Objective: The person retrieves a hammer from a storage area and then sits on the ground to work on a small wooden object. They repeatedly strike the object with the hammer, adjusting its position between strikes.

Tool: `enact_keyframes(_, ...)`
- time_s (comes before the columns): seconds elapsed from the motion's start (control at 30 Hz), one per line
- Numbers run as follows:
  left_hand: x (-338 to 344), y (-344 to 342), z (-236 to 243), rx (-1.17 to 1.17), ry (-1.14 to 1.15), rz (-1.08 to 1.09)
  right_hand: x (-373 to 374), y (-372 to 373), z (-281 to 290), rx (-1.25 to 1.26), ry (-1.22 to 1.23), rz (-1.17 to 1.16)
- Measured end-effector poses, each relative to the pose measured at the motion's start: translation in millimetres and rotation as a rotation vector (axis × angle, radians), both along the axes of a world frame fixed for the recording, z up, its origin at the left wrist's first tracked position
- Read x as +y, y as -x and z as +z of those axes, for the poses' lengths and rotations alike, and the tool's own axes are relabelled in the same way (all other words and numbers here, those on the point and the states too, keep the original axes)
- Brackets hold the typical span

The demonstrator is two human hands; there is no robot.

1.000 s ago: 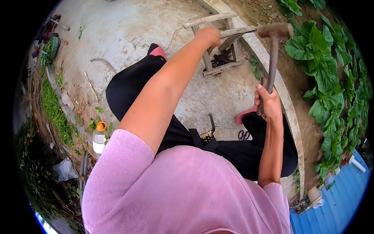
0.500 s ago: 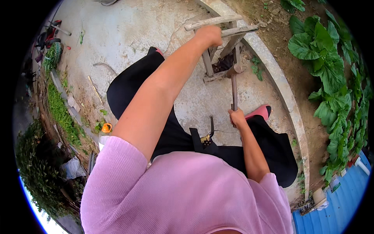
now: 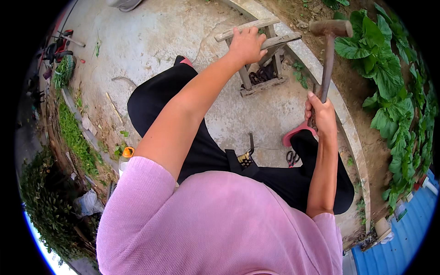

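Concrete (image 3: 160, 36) underfoot; hammer (image 3: 328, 64) juts from right grip (image 3: 324, 117).

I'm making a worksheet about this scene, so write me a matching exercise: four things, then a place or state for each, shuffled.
1. Hammer
2. Left hand
3. Scissors
4. Leafy plants

A. On the concrete, beside black trousers
B. Growing in soil at the right
C. Gripped in the right hand
D. Spread over the wooden frame

Pairs: 1-C, 2-D, 3-A, 4-B
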State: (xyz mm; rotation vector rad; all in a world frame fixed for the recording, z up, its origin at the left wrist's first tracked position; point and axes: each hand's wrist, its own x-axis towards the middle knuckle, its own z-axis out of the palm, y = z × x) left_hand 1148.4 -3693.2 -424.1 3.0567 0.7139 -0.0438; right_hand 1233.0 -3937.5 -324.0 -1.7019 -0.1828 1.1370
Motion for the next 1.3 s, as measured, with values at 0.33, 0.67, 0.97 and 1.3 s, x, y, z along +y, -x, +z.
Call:
enact_keyframes(0.33,9,-25,-5,0.041,0.167,-0.033,-10,65,-121,-0.219,0.013,-0.013)
enact_keyframes(0.67,-18,-24,-2,0.137,0.139,-0.083,-64,116,-189,0.284,0.584,0.459)
enact_keyframes(0.97,20,53,-22,-0.141,0.47,0.25,-86,94,-123,0.587,0.321,-0.116)
enact_keyframes(1.3,48,129,85,-0.574,0.882,0.651,-107,73,-170,0.7,0.434,-0.185)
